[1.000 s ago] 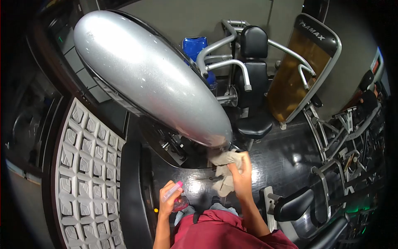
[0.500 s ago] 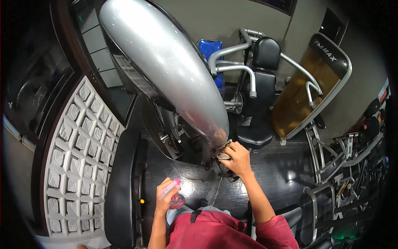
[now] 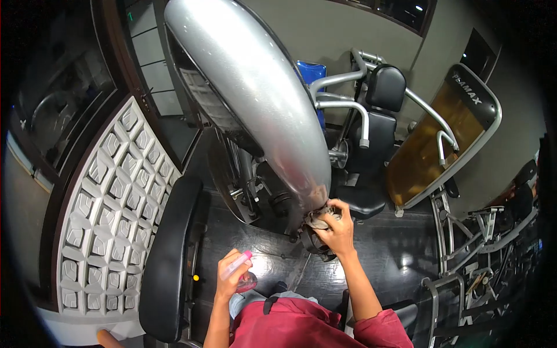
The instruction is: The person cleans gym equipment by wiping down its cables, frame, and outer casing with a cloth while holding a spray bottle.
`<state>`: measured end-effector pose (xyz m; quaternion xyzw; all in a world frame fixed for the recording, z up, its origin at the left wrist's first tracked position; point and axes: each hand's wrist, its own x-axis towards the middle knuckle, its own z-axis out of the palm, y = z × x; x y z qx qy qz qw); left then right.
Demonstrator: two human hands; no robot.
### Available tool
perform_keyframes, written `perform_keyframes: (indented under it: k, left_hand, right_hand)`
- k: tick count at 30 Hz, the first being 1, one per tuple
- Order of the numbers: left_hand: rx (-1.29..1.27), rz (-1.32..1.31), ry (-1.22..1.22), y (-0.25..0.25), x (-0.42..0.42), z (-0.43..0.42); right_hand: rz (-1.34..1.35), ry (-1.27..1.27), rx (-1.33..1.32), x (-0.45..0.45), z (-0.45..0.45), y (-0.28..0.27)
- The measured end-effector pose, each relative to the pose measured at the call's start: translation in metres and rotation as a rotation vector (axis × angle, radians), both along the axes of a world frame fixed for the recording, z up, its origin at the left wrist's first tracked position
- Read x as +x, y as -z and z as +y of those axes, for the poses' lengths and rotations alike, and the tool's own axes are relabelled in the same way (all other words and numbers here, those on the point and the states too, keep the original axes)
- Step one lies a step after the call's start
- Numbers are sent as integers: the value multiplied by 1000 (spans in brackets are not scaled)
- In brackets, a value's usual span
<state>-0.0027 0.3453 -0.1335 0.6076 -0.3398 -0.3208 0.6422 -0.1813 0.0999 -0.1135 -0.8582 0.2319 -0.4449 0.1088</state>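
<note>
My left hand is closed around a spray bottle with a pink nozzle and pinkish liquid, held low in front of my body. My right hand grips a crumpled, light-coloured cloth. The cloth is pressed against the lower end of a large silver machine cover, whose glossy surface mirrors the hand. Just below the cloth is a black part of the machine, partly hidden by my right hand.
Behind stands a seated exercise machine with a black backrest and a tall brown-panelled weight housing. A long black padded bench runs along my left, beside a white patterned panel. More gym equipment fills the right side.
The view has shifted, so the machines appear a little further right. My right hand has turned slightly with the cloth at the cover's lower end. My left hand keeps its hold on the bottle.
</note>
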Motion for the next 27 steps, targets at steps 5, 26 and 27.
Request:
perform_keyframes:
  k: [5, 26, 27]
  left_hand:
    - [6, 8, -17, 6, 2, 1]
    - [-290, -73, -96, -61, -29, -66]
    - [-331, -92, -88, -68, -30, -72]
  right_hand:
    - [-195, -52, 10, 14, 5, -27]
    - [-358, -99, -92, 32, 10, -44]
    - [-377, -79, -12, 29, 11, -33]
